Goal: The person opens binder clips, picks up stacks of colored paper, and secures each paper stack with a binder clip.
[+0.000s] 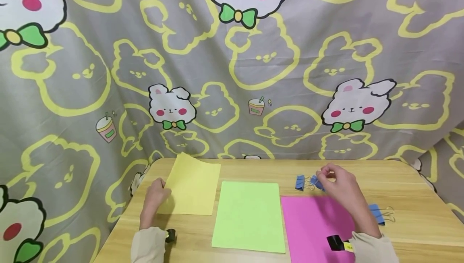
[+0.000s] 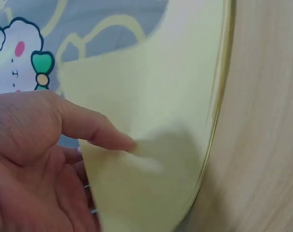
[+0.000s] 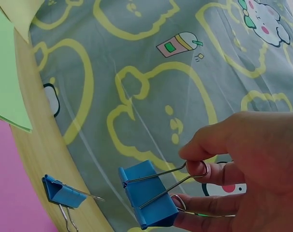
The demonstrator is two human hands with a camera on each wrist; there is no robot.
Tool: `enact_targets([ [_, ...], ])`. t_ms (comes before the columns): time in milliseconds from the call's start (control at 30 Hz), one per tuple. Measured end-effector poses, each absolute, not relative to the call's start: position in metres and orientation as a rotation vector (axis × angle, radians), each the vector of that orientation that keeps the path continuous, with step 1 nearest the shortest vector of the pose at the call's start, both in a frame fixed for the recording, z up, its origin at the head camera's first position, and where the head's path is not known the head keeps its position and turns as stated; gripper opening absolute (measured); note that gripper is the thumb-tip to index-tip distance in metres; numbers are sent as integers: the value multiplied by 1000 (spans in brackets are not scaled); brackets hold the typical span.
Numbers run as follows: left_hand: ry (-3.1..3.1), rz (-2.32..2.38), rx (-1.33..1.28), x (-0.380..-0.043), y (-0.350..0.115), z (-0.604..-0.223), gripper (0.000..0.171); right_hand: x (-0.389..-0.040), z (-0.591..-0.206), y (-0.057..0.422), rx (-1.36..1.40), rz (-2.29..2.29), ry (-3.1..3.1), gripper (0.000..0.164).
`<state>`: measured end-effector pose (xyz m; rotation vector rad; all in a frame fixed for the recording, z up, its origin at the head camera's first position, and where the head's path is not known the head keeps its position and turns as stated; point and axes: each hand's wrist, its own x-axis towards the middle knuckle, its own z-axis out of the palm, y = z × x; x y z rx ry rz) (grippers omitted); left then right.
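A patterned curtain (image 1: 250, 73) rose beyond both hands, and a wooden table (image 1: 193, 237) spread beneath them. Yellow paper (image 1: 192, 186) lay just to the right of the left hand (image 1: 156, 194), its long axis running away from the person and its far left corner lifted. Green paper (image 1: 248, 216) lay between the hands and nearer the person than either; pink paper (image 1: 315, 226) lay partly beneath the right forearm.

The left hand pinched the yellow paper at its left edge, thumb on one face and fingers behind. The right hand (image 1: 342, 180) gripped a blue clip (image 3: 149, 195) by its wire handles, the clip's body on the left-hand side of those fingertips and its hinged edge turned away from them. Whether its mouth was parted could not be told.

The relation that mattered most was sideways: the yellow paper was well to the left of the gripped clip, with the left hand much nearer to it. Of two smaller-looking neighbours, one spare clip (image 1: 299, 183) stood just left of the right hand, another clip (image 1: 377, 214) right of its wrist.
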<state>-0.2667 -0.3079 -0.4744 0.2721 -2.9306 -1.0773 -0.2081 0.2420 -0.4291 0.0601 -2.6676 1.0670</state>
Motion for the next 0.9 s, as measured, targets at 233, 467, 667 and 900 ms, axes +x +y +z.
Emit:
enact_targets([
  [233,-2850,-1232,295,-271,-309,-480,50,-208,-430,241,69,1049,-2682,23],
  [467,-2789,-1322,325,-276,-313,-482,41,-210,-432,241,92,1012,-2738,19],
  [667,-2694,-1491,311,-274,-313,-475,57,-210,-431,241,99,1030,-2780,26],
  [900,-2577,-1622,224,-271,-317,-469,46,-210,-431,240,118,1033,-2805,50],
])
